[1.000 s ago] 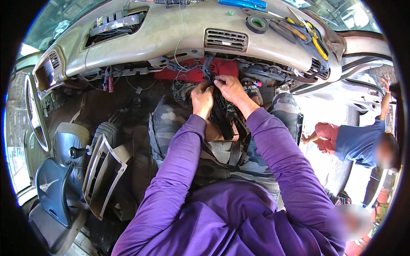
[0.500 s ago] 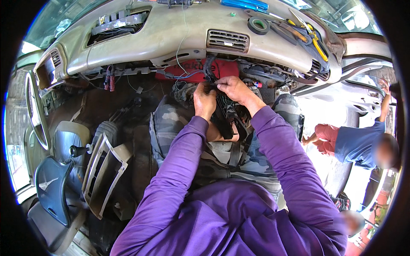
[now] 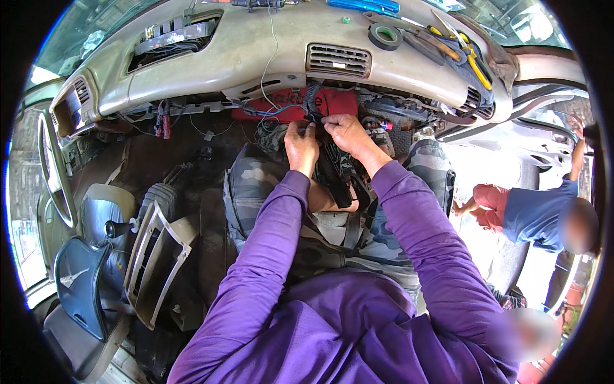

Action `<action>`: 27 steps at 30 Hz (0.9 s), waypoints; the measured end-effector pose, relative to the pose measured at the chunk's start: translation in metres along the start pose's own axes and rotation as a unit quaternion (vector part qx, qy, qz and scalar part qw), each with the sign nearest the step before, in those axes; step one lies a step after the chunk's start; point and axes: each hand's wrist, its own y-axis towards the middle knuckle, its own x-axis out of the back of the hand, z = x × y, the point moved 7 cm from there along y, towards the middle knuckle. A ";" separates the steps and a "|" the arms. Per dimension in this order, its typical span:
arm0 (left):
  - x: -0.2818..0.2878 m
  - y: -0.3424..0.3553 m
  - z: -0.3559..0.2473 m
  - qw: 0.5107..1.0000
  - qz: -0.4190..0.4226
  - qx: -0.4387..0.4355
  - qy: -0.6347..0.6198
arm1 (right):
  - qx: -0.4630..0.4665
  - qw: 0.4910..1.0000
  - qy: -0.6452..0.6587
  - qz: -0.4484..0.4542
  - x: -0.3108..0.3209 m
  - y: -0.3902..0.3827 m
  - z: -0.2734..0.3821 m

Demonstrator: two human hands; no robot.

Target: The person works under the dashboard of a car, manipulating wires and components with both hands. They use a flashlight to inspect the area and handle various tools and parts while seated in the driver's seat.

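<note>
Beige plastic covers the dashboard (image 3: 416,73), the largest thing about, its curve running from left to right. Past its right end, outside, is a person in a blue shirt (image 3: 534,214). Well below the dashboard's left half, a pale trim frame (image 3: 182,232) stands tilted beside a gear lever (image 3: 116,228). Under the dashboard's middle lies a flat red object (image 3: 348,102), and in front of it a dark wire bundle (image 3: 311,102) hangs down from the dashboard. An air vent (image 3: 339,59) is set in the dashboard's front, above the bundle. Just below the dashboard, both hands meet at the bundle: the left hand (image 3: 302,150) pinches it from the left, the right hand (image 3: 347,136) from the right; their exact fingertip contact is too small to tell. Yellow-handled pliers (image 3: 475,64) rest on the dashboard's right end, and left of them sits a roll of tape (image 3: 373,37).
</note>
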 end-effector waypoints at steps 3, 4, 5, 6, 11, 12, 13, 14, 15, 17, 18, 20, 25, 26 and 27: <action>-0.003 -0.009 -0.016 0.999 0.024 -0.034 0.008 | -0.004 1.000 -0.025 -0.014 0.002 0.002 -0.002; -0.004 -0.008 -0.015 0.998 0.039 -0.050 0.005 | -0.002 0.999 -0.028 -0.017 0.001 0.003 -0.001; -0.006 -0.005 -0.008 0.996 0.054 -0.066 0.002 | -0.001 0.999 -0.032 -0.021 0.001 0.003 0.000; -0.007 -0.003 -0.004 0.994 0.069 -0.083 -0.001 | -0.011 0.999 -0.032 -0.013 -0.001 0.005 0.000; -0.003 -0.003 -0.006 0.994 0.018 -0.104 0.042 | -0.075 0.997 -0.023 0.003 0.002 0.005 0.004; -0.003 -0.006 -0.008 0.992 0.006 -0.114 0.045 | -0.101 0.994 0.046 -0.006 0.000 0.005 0.000; -0.003 -0.007 -0.009 0.991 -0.007 -0.125 0.047 | -0.127 0.985 0.115 -0.016 -0.004 0.005 -0.005; -0.006 -0.005 -0.005 0.994 0.009 -0.107 -0.002 | -0.151 0.971 0.183 -0.025 -0.007 0.006 -0.012; -0.009 -0.002 -0.001 0.994 0.026 -0.089 -0.050 | -0.141 0.969 0.199 -0.023 -0.009 0.007 -0.013; -0.010 -0.003 0.002 0.993 0.039 -0.068 -0.090 | -0.123 0.965 0.232 -0.017 -0.013 0.008 -0.014; -0.009 -0.004 0.002 0.994 0.038 -0.067 -0.082 | -0.075 0.984 0.161 -0.003 -0.008 0.008 -0.010; -0.006 -0.008 -0.008 0.995 0.033 -0.070 -0.064 | 0.024 0.999 0.020 0.026 0.001 0.006 0.004; 0.001 -0.005 -0.008 0.992 -0.019 -0.118 -0.038 | 0.053 0.998 -0.022 0.012 0.000 0.000 0.014; 0.005 -0.006 -0.009 0.989 -0.039 -0.144 0.006 | 0.033 0.999 -0.025 0.010 -0.001 -0.003 0.013; 0.007 -0.005 -0.001 0.991 -0.040 -0.101 0.082 | 0.028 0.998 -0.058 -0.007 -0.001 -0.005 0.009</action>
